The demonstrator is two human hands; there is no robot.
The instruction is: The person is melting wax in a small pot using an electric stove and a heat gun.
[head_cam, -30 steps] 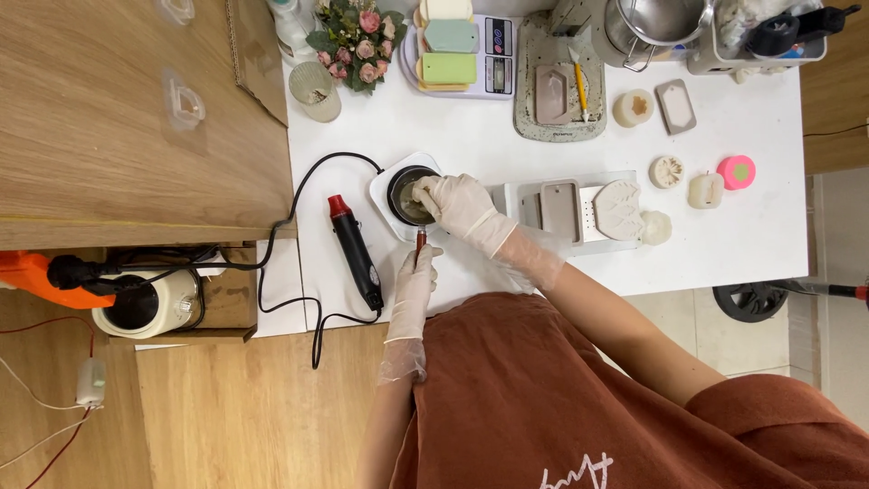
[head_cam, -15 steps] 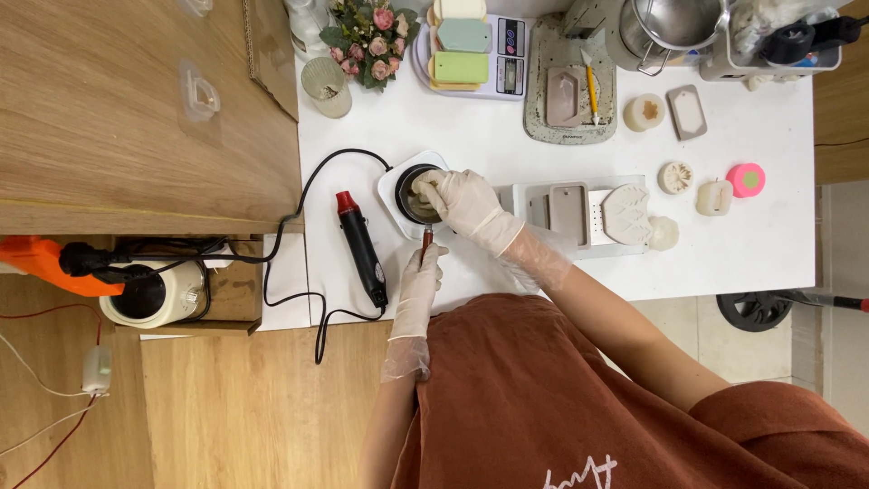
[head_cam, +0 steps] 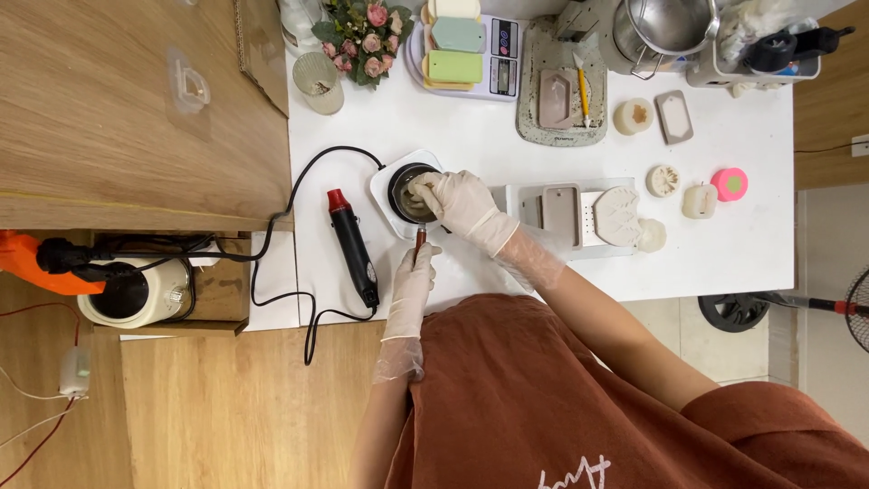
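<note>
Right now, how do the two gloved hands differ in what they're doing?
The right hand lies over the small dark pot, palm down; the left hand is off the pot, gripping its reddish handle. The right reaches farther onto the white table; the left sits near its edge. Both wear pale gloves.

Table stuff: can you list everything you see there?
small pot: 1, dark, on white hot plate, table middle
heat gun: 1, black with red tip, left of the pot
scale: 1, white, far edge, holding pastel bars
flowers: 1 bunch, pink, far left
moulds tray: 1, white, right of the pot
pink round piece: 1, far right
left hand: gloved, holds the pot's red handle
right hand: gloved, over the pot
</note>
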